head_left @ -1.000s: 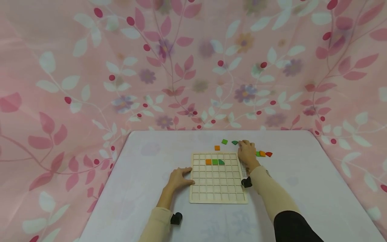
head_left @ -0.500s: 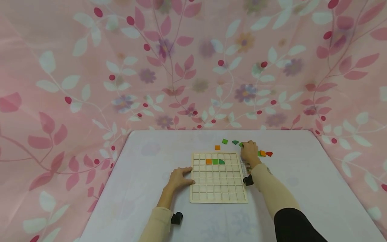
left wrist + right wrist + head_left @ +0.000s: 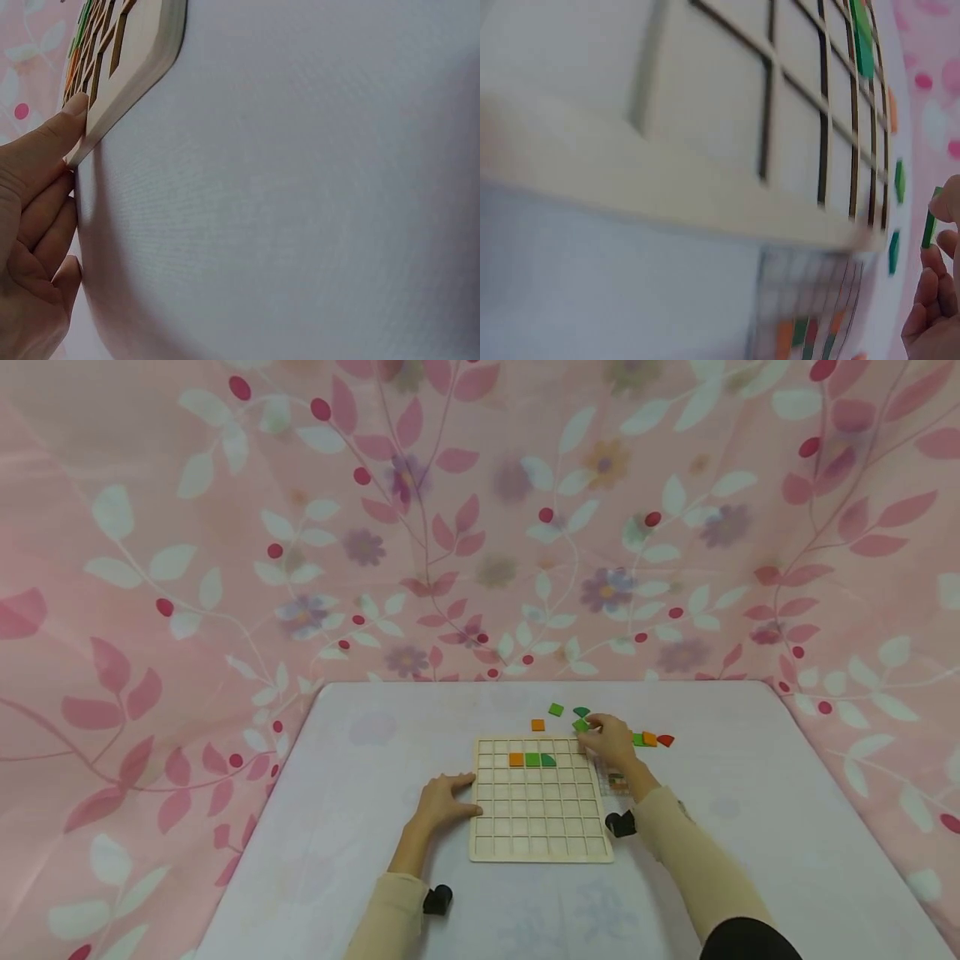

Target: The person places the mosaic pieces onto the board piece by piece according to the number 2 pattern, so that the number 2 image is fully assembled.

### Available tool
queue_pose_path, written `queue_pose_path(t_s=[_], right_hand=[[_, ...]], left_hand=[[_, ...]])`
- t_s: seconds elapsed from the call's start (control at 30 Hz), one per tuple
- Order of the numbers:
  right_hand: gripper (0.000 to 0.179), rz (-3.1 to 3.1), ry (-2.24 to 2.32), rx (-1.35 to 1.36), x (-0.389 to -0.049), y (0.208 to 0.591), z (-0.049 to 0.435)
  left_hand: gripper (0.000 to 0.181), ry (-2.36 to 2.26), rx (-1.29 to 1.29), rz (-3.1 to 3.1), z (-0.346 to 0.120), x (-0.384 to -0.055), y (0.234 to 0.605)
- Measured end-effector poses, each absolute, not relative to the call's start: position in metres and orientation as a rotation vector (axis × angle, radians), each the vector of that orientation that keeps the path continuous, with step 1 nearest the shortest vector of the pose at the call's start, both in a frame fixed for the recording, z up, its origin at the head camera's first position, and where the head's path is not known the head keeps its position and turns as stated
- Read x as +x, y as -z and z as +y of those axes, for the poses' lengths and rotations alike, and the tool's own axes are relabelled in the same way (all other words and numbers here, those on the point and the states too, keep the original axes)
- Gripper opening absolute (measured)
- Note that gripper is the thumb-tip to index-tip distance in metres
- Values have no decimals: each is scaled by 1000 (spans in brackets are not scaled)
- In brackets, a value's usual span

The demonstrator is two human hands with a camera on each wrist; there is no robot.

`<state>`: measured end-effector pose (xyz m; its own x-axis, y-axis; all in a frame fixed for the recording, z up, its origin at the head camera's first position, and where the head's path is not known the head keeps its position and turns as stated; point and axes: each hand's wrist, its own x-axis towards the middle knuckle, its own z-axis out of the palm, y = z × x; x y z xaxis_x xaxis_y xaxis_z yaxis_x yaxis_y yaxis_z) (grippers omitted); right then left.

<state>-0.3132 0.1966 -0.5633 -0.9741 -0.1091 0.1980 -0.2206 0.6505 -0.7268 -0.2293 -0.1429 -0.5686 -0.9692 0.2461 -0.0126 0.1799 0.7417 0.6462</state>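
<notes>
A pale wooden grid board (image 3: 540, 835) lies on the white table. One row of it holds an orange tile (image 3: 517, 760), a green tile (image 3: 532, 760) and a dark green quarter-round tile (image 3: 549, 762). My left hand (image 3: 455, 795) rests flat against the board's left edge (image 3: 127, 82), its fingers straight. Over the board's far right corner, my right hand (image 3: 590, 727) pinches a small green square tile (image 3: 581, 725). The right wrist view shows that tile (image 3: 928, 226) edge-on between the fingertips, clear of the board (image 3: 705, 127).
Loose tiles lie beyond the board: an orange one (image 3: 537, 725), a green one (image 3: 556, 710), a dark green one (image 3: 581, 712), and a green, orange and red group (image 3: 651, 740) to the right. A printed pattern card (image 3: 615, 779) lies beside the board's right edge. Pink floral cloth surrounds the table.
My right hand picked the green tile up from the table and carried it left to the board's far right corner. The left hand stayed still.
</notes>
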Motion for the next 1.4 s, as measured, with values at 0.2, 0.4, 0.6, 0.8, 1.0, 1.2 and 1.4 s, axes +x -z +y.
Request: queue_pose_path(t_s=[0.2, 0.4, 0.6, 0.8, 1.0, 1.2, 1.4], right_hand=[[32, -2644, -1174, 597, -287, 569, 168], [33, -2678, -983, 732, -271, 579, 152], [29, -2647, -781, 798, -267, 581, 146], [21, -2580, -660, 867, -267, 584, 144], [20, -2580, -702, 827, -261, 582, 142], [15, -2645, -757, 772, -253, 580, 139], [8, -2567, -768, 783, -251, 585, 138]], left_hand=[[65, -1070, 346, 2837, -142, -228, 568], [66, -1062, 364, 2847, -142, -229, 571], [66, -1079, 354, 2840, -142, -228, 571], [66, -1072, 347, 2838, -142, -227, 570], [65, -1082, 353, 2842, -143, -229, 569], [66, -1061, 341, 2832, -142, -229, 569], [66, -1049, 357, 2840, -142, -229, 570]])
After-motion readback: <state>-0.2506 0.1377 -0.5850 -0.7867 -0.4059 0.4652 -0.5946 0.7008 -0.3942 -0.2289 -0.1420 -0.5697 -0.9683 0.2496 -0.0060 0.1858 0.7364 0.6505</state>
